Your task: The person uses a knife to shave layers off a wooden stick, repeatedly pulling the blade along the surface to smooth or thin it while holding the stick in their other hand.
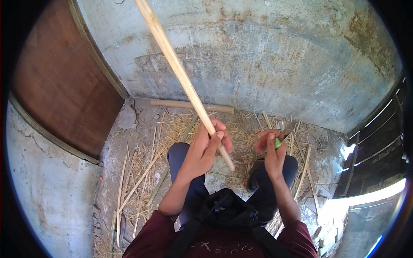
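Observation:
My left hand (201,150) is closed around the lower part of a long, pale wooden stick (176,64). The stick slants up and to the left past the upper edge of the view, and its short lower end sticks out below my fingers. In my right hand (273,155), held apart from the stick above my right knee, is a knife (278,142) with a bright green handle. Its dark blade points up and to the right. Both hands are raised over my bent legs.
Pale shavings (232,129) and long thin strips (306,172) litter the floor. A thick bamboo pole (193,105) lies along the foot of the stained wall (258,64). A brown door (64,73) stands left, dark slatted boards (374,146) right. A black bag (226,208) rests at my lap.

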Action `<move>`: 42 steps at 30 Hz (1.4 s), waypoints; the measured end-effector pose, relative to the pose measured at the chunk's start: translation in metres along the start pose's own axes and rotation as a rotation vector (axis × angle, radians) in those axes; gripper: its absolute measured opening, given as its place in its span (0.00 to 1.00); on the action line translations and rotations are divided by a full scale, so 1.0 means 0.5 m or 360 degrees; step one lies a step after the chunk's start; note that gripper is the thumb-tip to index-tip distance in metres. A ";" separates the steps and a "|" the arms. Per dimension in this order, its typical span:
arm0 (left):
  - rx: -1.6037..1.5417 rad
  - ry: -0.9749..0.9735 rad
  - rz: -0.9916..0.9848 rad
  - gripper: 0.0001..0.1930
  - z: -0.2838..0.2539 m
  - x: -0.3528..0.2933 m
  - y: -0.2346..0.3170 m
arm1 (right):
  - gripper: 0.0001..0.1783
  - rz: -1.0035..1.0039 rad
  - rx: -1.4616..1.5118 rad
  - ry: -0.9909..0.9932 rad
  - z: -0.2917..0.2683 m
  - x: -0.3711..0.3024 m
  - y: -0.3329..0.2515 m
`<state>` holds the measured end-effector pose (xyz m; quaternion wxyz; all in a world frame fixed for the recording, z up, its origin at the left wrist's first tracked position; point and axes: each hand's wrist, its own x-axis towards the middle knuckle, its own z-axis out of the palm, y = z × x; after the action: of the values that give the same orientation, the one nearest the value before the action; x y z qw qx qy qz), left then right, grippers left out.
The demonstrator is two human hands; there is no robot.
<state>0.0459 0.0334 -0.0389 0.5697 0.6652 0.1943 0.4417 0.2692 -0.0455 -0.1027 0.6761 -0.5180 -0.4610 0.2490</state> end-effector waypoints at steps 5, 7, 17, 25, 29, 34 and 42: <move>-0.0052 -0.0008 -0.0094 0.10 -0.030 -0.038 0.009 | 0.13 -0.0103 -0.0284 0.0111 -0.040 0.014 -0.052; 0.0049 0.0072 -0.0072 0.15 -0.024 -0.048 0.025 | 0.20 -0.0115 -0.0304 0.0010 -0.060 0.012 -0.058; 0.0440 0.0057 -0.0102 0.19 -0.010 -0.076 0.029 | 0.21 -0.0633 -0.0147 -0.0024 -0.051 -0.025 -0.083; 0.0581 -0.0061 -0.0213 0.13 0.007 -0.105 0.024 | 0.19 -0.1195 -0.0704 -0.0340 -0.027 -0.010 -0.125; 0.0621 -0.0079 -0.0208 0.12 0.013 -0.118 0.017 | 0.21 -0.1219 -0.0839 -0.0351 -0.023 -0.013 -0.127; 0.0702 -0.0032 -0.0189 0.09 0.029 -0.133 0.022 | 0.21 -0.1198 -0.0987 -0.0329 -0.012 -0.022 -0.129; 0.1070 -0.0031 -0.0062 0.06 0.037 -0.152 0.014 | 0.14 -0.1181 -0.1054 -0.0217 -0.008 -0.034 -0.130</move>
<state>0.0187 -0.0373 -0.0596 0.3286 0.8163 0.3363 0.3356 0.2559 -0.0832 -0.0488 0.4866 -0.4885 -0.7117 -0.1346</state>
